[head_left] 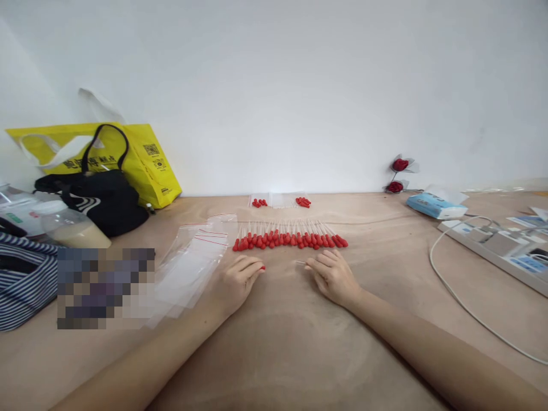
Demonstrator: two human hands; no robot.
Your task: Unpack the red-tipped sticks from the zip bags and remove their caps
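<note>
My left hand (242, 278) is closed in a pinch, with a bit of a small red rubber bulb (263, 268) showing at the fingertips. Across a gap, my right hand (331, 277) pinches a thin clear tube (301, 262) whose end points left. Beyond both hands lies a row of droppers (291, 238), their red bulbs toward me and thin clear stems pointing away. Beside my left forearm, clear zip bags (192, 265) with red seal lines overlap on the wooden table (274, 342).
Bags with red-bulbed pieces (303, 202) lie near the wall. Left are a yellow bag (156, 171), a black bag (113, 200), a bottle (75, 225) and a striped bag (25, 279). Right are tissues (434, 204), a power strip (492, 251) and a looping cable (454, 308).
</note>
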